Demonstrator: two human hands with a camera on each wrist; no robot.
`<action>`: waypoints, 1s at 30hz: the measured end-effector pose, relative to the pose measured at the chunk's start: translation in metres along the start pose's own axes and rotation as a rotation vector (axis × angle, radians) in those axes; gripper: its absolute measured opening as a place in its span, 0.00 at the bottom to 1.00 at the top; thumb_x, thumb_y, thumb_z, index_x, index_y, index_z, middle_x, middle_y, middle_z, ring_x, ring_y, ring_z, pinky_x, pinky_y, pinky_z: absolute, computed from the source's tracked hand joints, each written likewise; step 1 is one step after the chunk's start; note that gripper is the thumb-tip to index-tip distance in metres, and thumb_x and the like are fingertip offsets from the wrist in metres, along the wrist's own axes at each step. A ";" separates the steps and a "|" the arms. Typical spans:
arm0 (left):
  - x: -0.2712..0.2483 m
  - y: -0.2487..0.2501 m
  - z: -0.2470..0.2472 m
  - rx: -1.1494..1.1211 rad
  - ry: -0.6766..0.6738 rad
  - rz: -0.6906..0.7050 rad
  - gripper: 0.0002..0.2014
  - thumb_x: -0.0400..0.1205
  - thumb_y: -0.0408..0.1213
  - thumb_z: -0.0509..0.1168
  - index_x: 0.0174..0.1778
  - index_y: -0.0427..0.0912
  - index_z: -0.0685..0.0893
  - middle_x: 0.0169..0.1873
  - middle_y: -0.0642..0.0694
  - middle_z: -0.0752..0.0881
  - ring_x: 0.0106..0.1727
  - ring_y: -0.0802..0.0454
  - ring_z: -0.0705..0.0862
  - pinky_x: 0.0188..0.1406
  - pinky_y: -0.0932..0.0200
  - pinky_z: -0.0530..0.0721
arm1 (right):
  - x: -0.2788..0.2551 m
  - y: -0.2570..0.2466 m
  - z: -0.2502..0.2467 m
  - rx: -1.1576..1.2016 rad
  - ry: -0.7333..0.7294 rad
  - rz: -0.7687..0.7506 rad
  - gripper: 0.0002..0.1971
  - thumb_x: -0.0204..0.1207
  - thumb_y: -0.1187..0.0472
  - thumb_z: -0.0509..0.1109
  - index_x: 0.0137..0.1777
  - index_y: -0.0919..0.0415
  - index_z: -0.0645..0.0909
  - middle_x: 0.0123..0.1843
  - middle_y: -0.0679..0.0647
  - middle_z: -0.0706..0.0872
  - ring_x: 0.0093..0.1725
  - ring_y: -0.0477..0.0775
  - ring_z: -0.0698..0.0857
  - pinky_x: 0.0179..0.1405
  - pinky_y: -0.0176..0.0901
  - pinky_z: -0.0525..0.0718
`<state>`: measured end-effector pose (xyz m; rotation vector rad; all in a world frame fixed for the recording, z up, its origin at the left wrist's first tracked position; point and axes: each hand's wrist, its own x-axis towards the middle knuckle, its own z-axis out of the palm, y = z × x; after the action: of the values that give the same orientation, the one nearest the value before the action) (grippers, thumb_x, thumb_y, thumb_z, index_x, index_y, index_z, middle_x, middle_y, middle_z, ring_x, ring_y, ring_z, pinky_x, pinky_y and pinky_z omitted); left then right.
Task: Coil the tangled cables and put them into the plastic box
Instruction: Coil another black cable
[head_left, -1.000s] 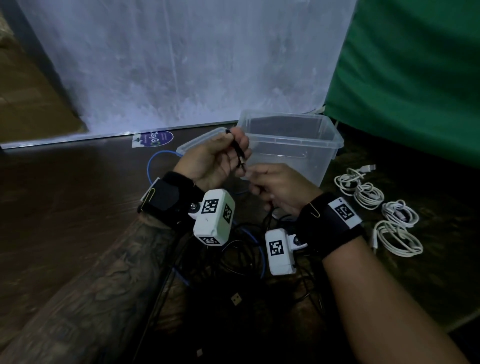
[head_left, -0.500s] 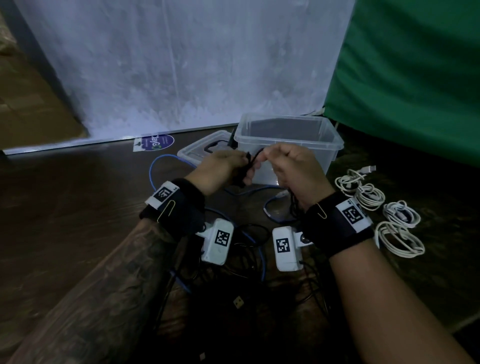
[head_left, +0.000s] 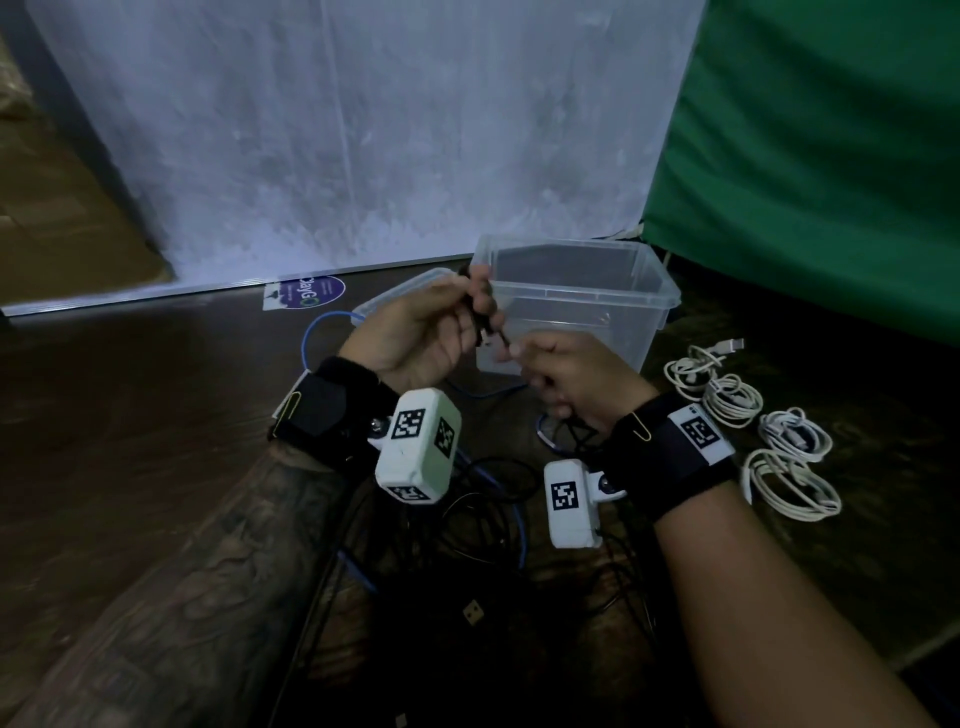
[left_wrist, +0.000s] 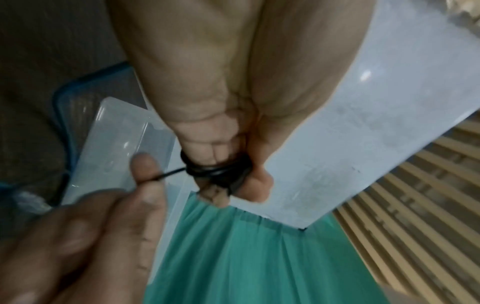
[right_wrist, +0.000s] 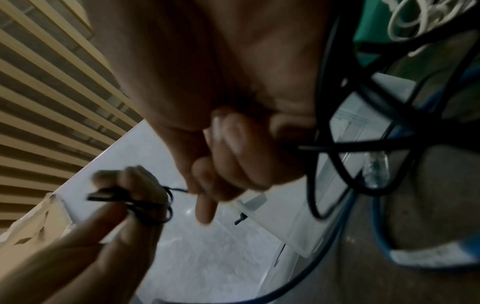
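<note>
sticker (head_left: 306, 292): round, purple, flat on dark wood-grain floor, upper left of centre in head view; print too blurred to read
blue cable (head_left: 317, 338): thin, glossy loop on floor left of the hands; rest hidden under arms and black tangle
lid (head_left: 400, 291): clear plastic, rounded corners, flat on floor just left of the box; mostly hidden behind left hand
left hand (head_left: 415, 332): centre of head view, fingers and thumb curled, gripping a small coil of black cable (left_wrist: 218, 170); several tight turns wound round the fingers in left wrist view; plug end sticks out in right wrist view, type unclear
right hand (head_left: 571, 384): just right of and below left hand, fingers curled, thumb and forefinger pinching the taut thin black strand leading to the coil; more black loops hang past the palm in right wrist view
black tangle (head_left: 488, 509): matte loose loops on floor, lower centre, partly covered by wrist cameras; very dark, strands hard to separate
plastic box (head_left: 644, 275): translucent, rectangular, rimmed, open top, upright behind the hands; contents hard to make out
white cables (head_left: 779, 467): three coiled bundles on floor, right of frame, well apart from the box
green cloth (head_left: 831, 156): draped, folded, upper right, cut off by frame edge
</note>
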<state>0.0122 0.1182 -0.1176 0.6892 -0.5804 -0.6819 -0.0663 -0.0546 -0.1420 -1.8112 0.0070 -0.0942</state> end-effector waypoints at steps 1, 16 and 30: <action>0.002 0.000 -0.004 -0.003 0.063 0.030 0.10 0.86 0.28 0.52 0.52 0.35 0.78 0.36 0.45 0.81 0.38 0.54 0.83 0.52 0.57 0.86 | -0.002 0.000 0.003 -0.029 -0.070 0.016 0.11 0.87 0.58 0.65 0.55 0.57 0.89 0.28 0.52 0.70 0.20 0.46 0.64 0.17 0.33 0.64; 0.001 -0.017 -0.006 0.914 0.177 -0.028 0.15 0.86 0.28 0.58 0.36 0.40 0.84 0.28 0.48 0.85 0.31 0.55 0.83 0.36 0.63 0.79 | -0.015 -0.023 0.005 -0.113 0.062 -0.253 0.12 0.84 0.63 0.68 0.43 0.70 0.88 0.33 0.59 0.89 0.21 0.44 0.73 0.25 0.38 0.73; -0.006 0.010 0.016 -0.075 0.019 -0.125 0.10 0.82 0.33 0.54 0.49 0.36 0.80 0.31 0.49 0.79 0.35 0.55 0.77 0.46 0.55 0.85 | -0.004 -0.010 -0.003 -0.003 0.004 -0.130 0.13 0.89 0.59 0.60 0.51 0.62 0.85 0.24 0.50 0.73 0.18 0.46 0.69 0.40 0.50 0.85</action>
<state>0.0011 0.1224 -0.1012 0.6649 -0.4943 -0.8093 -0.0711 -0.0546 -0.1317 -1.8135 -0.1079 -0.1900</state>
